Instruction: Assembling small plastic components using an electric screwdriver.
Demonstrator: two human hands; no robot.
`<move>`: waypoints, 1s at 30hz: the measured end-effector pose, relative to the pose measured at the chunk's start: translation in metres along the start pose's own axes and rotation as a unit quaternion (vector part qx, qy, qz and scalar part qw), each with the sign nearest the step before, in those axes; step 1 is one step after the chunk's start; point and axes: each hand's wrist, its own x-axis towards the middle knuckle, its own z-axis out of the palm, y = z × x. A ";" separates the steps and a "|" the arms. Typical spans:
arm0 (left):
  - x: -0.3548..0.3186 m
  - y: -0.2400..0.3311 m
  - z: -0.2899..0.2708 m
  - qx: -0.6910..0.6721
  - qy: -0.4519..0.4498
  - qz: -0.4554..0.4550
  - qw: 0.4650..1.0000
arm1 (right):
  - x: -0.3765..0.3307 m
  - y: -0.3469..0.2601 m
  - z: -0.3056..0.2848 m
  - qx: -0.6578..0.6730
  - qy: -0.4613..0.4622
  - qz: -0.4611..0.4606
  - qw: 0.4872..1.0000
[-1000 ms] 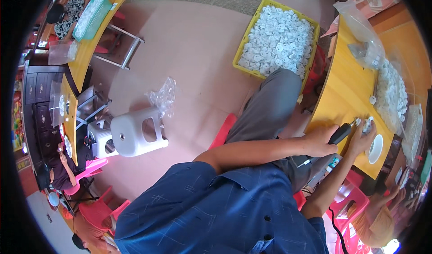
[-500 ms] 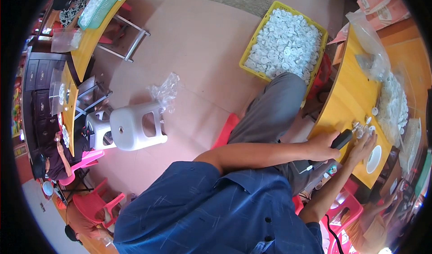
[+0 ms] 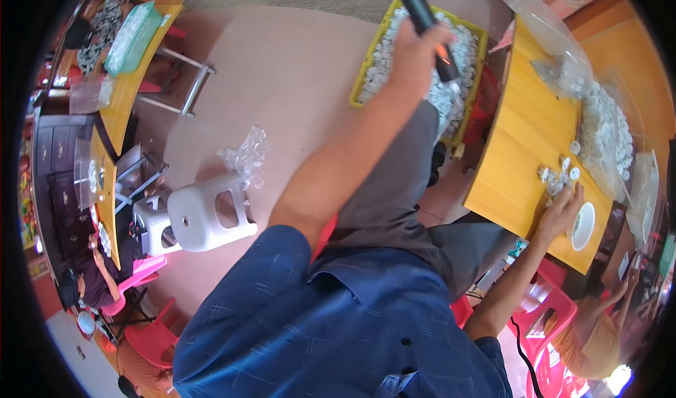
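Note:
My left hand (image 3: 415,56) is wrapped round a black electric screwdriver (image 3: 422,14), slim and cylindrical, with an orange light glowing near its lower end. It is raised in front of the yellow crate (image 3: 360,88), which is full of small white round plastic parts (image 3: 377,67). On the wooden table (image 3: 503,137), my right hand (image 3: 560,215) lies with its fingers stretched toward a few loose white round parts (image 3: 556,181). Its fingertips are close to these pieces; contact is hard to make out. Right beside that hand stands a white bowl (image 3: 583,227).
A clear plastic bag (image 3: 605,127) of white parts lies along the table's far side. To the left are white stools (image 3: 201,218) and a crumpled clear bag (image 3: 246,155). Other people sit at tables at the far left; a teal basket (image 3: 132,39) stands there.
My left hand has lifted the screwdriver from the table up and left, in front of the crate. My right hand stays by the loose parts. The whole view has shifted slightly.

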 end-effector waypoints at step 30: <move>-0.135 -0.036 -0.390 0.359 0.185 -0.431 0.807 | 0.000 -0.006 0.002 0.002 -0.075 0.023 0.997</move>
